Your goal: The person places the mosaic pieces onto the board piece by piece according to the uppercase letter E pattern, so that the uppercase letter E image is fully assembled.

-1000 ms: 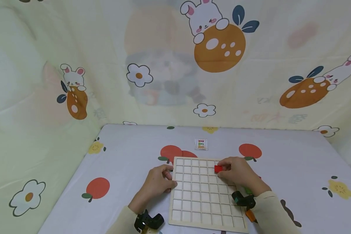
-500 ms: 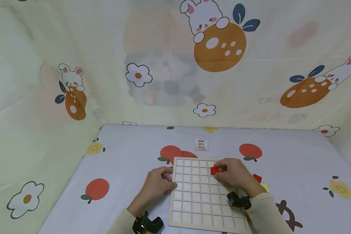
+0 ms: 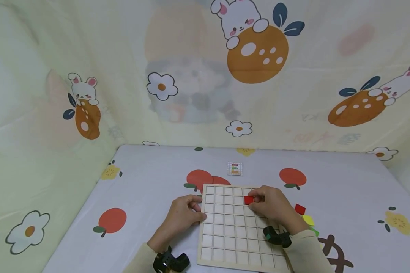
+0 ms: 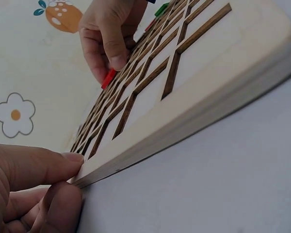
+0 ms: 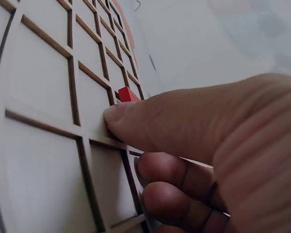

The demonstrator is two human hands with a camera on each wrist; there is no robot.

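A pale wooden grid board (image 3: 228,218) lies on the table in front of me. My left hand (image 3: 181,216) grips its left edge, the thumb on the rim and a curled finger against the side in the left wrist view. Between thumb and fingers, my right hand (image 3: 275,207) pinches a small red square tile (image 3: 248,200) over the second row of cells, right of the middle. The tile (image 4: 108,78) stands tilted at the grid in the left wrist view. In the right wrist view the thumb hides most of the red tile (image 5: 127,94).
Loose tiles lie right of the board, beside the right forearm: one red (image 3: 300,209), one yellow (image 3: 308,220), one green (image 3: 315,231), the green one partly hidden by the sleeve. A small card with a coloured grid pattern (image 3: 235,168) lies behind the board. A printed cloth curtain (image 3: 191,136) closes off the back.
My right hand has moved a little left and toward me with the red tile. Loose tiles beside the right forearm have come into sight. The left hand has stayed at the board's edge.
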